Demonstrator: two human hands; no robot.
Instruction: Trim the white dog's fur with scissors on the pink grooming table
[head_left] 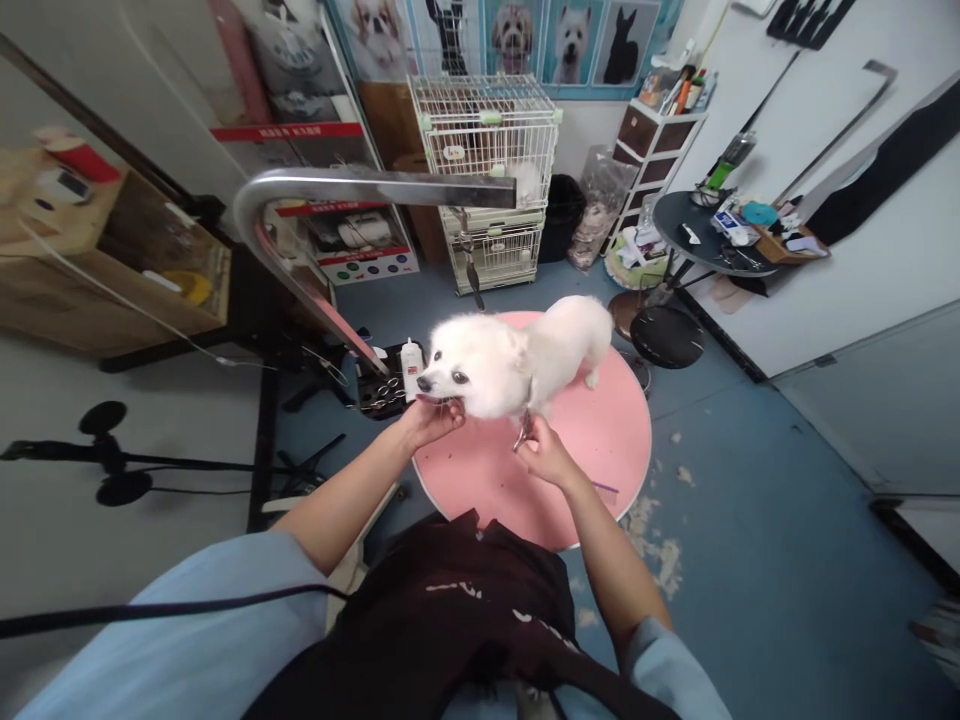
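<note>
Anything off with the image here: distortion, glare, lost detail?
Head view: wide-angle stretch, the wooden cabinet leaning at the edge; head view: bright glint along the metal bar; head view: the dog pale, fur texture faint; head view: scissors in the right hand too small for fine detail.

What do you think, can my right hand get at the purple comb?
Probably yes: the comb lies on the pink table beside your right forearm, apparently uncovered, though your right hand holds scissors and would have to draw back.
</note>
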